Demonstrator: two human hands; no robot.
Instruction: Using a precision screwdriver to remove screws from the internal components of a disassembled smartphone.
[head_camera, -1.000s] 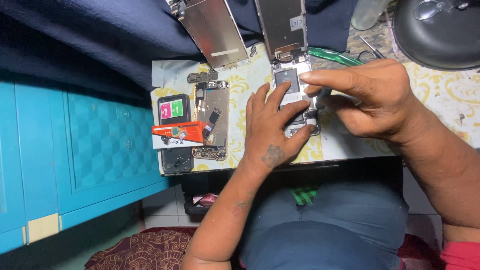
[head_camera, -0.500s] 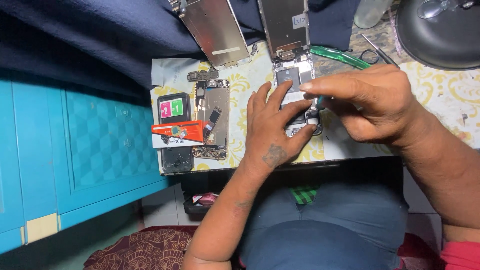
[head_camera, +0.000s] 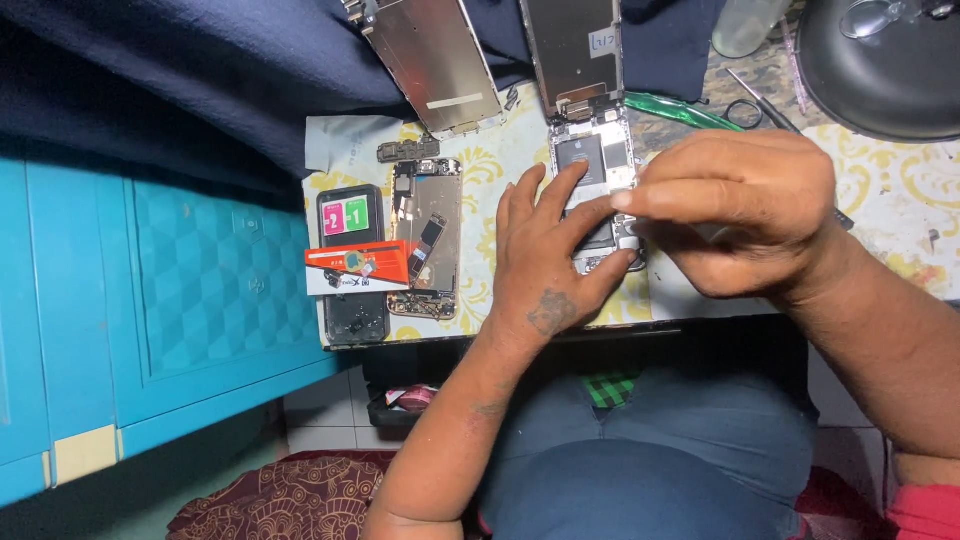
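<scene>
Patterned counter (head_camera: 900, 215) carries the work; at twelve o'clock of the left hand (head_camera: 545, 255) lies the opened phone (head_camera: 597, 180). That hand presses it flat, fingers spread; the right hand (head_camera: 740, 210), at three o'clock, pinches closed over it, contents unseen. Steady pressure seems wise.

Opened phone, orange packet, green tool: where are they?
opened phone (head_camera: 592, 160): head view, on its dark battery.
orange packet (head_camera: 357, 263): head view, its middle.
green tool (head_camera: 672, 110): head view, along its handle.

hands (head_camera: 640, 240): 2 | opened phones (head_camera: 592, 160): 2 | screen panels (head_camera: 435, 60): 2 | orange packet (head_camera: 355, 265): 1
</scene>
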